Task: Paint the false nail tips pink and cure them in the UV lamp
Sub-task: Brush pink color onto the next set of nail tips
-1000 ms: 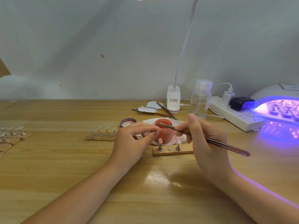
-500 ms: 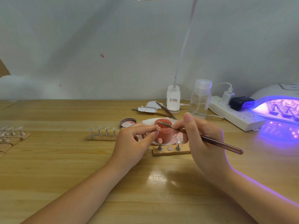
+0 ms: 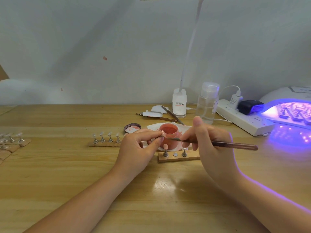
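Nail tip (image 3: 162,134) pinched in left hand (image 3: 139,148); brush (image 3: 218,144), gripped by right hand (image 3: 210,145), now lower, touching it. Wooden worktop (image 3: 67,174), grey wall (image 3: 84,47), unchanged.

No legible text or labels

Wooden table (image 3: 50,182) fills lower half of frame, wall behind. Centre: paint pot (image 3: 168,132) sits on a sheet of paper (image 3: 185,127), its lid (image 3: 132,128) just left. In front of the pot, short holder strip (image 3: 178,158) with two stands on it. Left of centre, second strip (image 3: 104,142) with four stands. More strips (image 3: 11,143) at far left edge. Behind the pot: desk lamp base (image 3: 179,103), bottle (image 3: 207,103) to its right, spare brushes (image 3: 166,116) to its left. Power strip (image 3: 244,119) runs to the right of the bottle; UV lamp (image 3: 292,105) at right edge, strips inside it.
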Tool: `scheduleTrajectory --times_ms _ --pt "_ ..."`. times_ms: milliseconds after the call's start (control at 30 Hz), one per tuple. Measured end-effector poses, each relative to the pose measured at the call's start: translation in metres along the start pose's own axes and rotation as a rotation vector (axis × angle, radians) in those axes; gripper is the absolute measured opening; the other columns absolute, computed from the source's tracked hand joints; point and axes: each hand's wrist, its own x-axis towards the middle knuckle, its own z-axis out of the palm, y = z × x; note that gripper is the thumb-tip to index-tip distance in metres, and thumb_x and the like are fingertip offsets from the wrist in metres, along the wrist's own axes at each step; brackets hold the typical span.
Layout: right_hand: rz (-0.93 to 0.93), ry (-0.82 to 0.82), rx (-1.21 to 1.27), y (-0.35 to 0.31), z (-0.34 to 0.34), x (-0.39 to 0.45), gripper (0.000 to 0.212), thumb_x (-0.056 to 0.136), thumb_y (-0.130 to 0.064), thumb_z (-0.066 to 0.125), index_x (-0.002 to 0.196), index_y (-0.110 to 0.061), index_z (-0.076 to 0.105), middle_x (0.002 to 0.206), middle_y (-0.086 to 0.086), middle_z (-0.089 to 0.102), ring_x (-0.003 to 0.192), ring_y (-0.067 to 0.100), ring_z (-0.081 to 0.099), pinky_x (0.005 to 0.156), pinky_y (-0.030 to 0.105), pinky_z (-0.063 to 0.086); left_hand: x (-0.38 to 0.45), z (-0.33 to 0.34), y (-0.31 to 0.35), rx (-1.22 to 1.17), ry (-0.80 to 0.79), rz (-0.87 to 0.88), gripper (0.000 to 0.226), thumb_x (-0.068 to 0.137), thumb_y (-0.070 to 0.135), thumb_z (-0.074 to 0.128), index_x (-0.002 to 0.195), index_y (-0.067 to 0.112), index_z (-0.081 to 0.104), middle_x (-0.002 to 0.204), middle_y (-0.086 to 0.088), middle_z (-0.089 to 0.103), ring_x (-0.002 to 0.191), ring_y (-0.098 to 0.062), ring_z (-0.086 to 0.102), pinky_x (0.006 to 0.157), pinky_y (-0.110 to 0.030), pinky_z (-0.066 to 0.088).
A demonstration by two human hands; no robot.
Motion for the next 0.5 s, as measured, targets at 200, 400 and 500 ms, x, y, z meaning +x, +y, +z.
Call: scheduleTrajectory --times_ms 200,400,500 --pt "-0.048 -0.023 -0.021 -0.0031 0.0016 0.0017 0.036 0.092 -0.027 0.047 0.061 -0.02 0.065 0.058 -0.018 0.064 0.056 -0.003 0.058 0.056 0.006 0.039 0.0001 0.0008 -0.0008 -0.003 0.014 0.001 0.019 0.078 0.003 0.069 0.09 0.017 0.072 0.084 0.011 0.069 0.079 0.007 0.06 0.06 -0.002 0.036" --pt "0.003 -0.001 0.047 -0.0019 0.0007 -0.0013 0.045 0.09 -0.034 0.047 0.054 -0.013 0.064 0.048 -0.01 0.06 0.046 0.0 0.055 0.05 0.007 0.037 0.0002 0.0003 -0.0009 0.002 0.014 0.006 0.019 0.077 0.002 0.069 0.089 0.016 0.073 0.084 0.009 0.069 0.077 0.007 0.059 0.061 -0.002 0.036" --pt "-0.056 -0.022 -0.031 -0.0026 0.0037 0.0014 0.038 0.093 -0.025 0.046 0.061 -0.017 0.065 0.055 -0.019 0.063 0.057 -0.004 0.06 0.056 0.005 0.038 -0.0003 0.0 -0.001 -0.002 0.014 -0.002 0.016 0.078 0.004 0.069 0.088 0.015 0.073 0.085 0.007 0.07 0.078 0.004 0.06 0.059 -0.003 0.036"
